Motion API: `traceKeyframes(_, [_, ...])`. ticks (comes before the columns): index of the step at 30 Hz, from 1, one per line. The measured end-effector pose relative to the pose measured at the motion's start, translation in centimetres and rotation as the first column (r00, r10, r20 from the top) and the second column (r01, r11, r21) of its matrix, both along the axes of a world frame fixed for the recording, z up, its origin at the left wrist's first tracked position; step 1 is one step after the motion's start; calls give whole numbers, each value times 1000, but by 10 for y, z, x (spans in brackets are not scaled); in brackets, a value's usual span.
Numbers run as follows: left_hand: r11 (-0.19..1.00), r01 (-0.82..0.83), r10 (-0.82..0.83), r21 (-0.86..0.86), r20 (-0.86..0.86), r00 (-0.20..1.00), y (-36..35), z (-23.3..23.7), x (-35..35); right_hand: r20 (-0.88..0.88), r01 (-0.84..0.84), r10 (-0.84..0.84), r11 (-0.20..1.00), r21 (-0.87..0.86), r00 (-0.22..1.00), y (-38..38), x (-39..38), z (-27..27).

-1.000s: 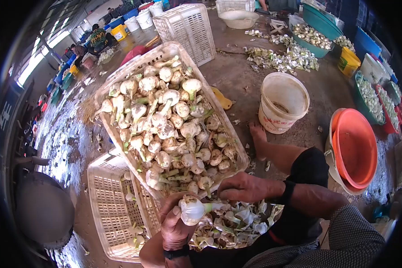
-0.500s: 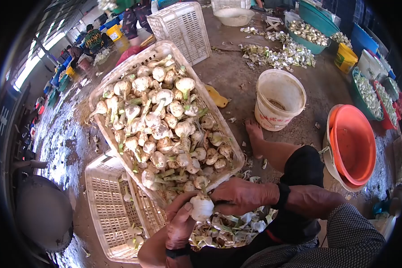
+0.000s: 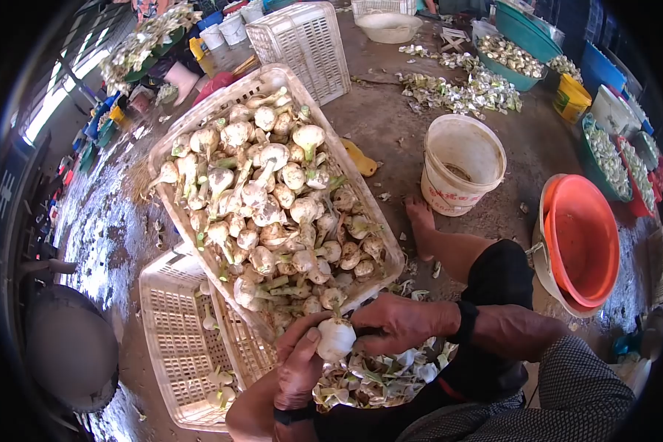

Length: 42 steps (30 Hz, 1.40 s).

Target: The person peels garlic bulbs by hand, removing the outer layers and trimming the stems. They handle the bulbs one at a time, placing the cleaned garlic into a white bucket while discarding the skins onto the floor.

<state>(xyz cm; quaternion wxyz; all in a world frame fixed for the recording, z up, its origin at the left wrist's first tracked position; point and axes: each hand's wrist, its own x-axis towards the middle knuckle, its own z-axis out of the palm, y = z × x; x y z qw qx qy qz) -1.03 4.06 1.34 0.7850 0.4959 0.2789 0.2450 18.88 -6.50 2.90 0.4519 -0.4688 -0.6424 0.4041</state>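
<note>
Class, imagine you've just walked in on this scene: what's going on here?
A seated person holds a white garlic bulb in the left hand, with the right hand close against its side. A crate heaped with dirtier bulbs stands in front, and loose peelings lie below the hands. Farther off, someone carries a heaped green basin.

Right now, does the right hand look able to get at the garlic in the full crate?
Probably yes: the right hand is just by the near rim of the crate, and nothing covers the garlic bulbs heaped inside. It looks busy at the white bulb in the left hand, though.
</note>
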Motion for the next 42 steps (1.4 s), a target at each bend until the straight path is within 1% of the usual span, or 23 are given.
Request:
traceKeyframes(2, [1000,-12,13,26,-20,1000,-1,2,2,78,-10,6,999,49,997,1,1,-6])
traceKeyframes(6, [1000,-16,16,16,-9,1000,-2,4,2,128,1,-9,998,63,992,1,0,-9])
traceKeyframes(9, [1000,-18,18,-18,-11,1000,-2,2,3,158,11,-18,999,45,987,0,-1,-7])
traceKeyframes(11, [998,-10,9,-63,-17,1000,-1,-4,0,179,25,-36,998,64,983,-1,-1,-6])
traceKeyframes(15, [1000,8,-8,-1,-31,999,1,-4,0,170,53,-64,996,66,983,-1,-3,-12])
traceKeyframes(17, [996,36,-35,-87,18,999,0,-5,-1,101,17,-17,1000,0,995,-2,-4,-11])
traceKeyframes(18, [995,36,-34,-88,19,999,0,-3,0,102,17,-17,1000,-1,995,-2,-4,-11])
traceKeyframes(20, [994,26,-20,-101,59,998,-1,4,1,-63,-13,10,999,-43,998,-1,-4,-13])
traceKeyframes(21, [995,24,-18,-101,59,998,-1,5,1,-62,-15,12,999,-43,998,0,-5,-14])
traceKeyframes(23, [998,-6,13,-62,122,992,0,7,3,-175,55,-42,996,72,984,2,-6,-13])
traceKeyframes(24, [998,-8,16,-62,125,992,-1,8,4,-172,52,-39,996,72,984,2,-5,-10])
traceKeyframes(26, [999,-38,39,-26,44,998,-1,10,3,-42,46,-44,999,28,998,3,-2,-1])
traceKeyframes(27, [999,-39,40,-25,44,998,-1,8,3,-41,45,-44,999,29,998,3,-1,-2])
traceKeyframes(29, [999,-43,43,18,-14,999,0,4,2,75,63,-69,994,89,995,4,0,-6])
traceKeyframes(30, [999,-44,44,19,-14,999,-1,4,2,75,61,-68,994,89,995,4,0,-5])
traceKeyframes(32, [999,-34,34,-39,7,999,-1,5,3,126,65,-78,993,103,989,4,1,0])
traceKeyframes(33, [999,-33,34,-39,6,999,-1,2,2,125,66,-78,992,104,989,4,1,-1])
traceKeyframes(35, [999,18,-19,48,17,1000,1,-7,0,136,74,-90,990,116,987,4,3,-5])
traceKeyframes(39, [999,6,-6,31,-9,1000,1,-6,0,128,51,-63,994,96,990,3,6,0])
traceKeyframes(41, [1000,-20,21,-20,31,999,0,4,3,-43,30,-30,1000,4,999,3,4,9])
traceKeyframes(42, [1000,-20,20,-20,30,999,-1,6,4,-44,31,-30,1000,4,999,4,4,7])
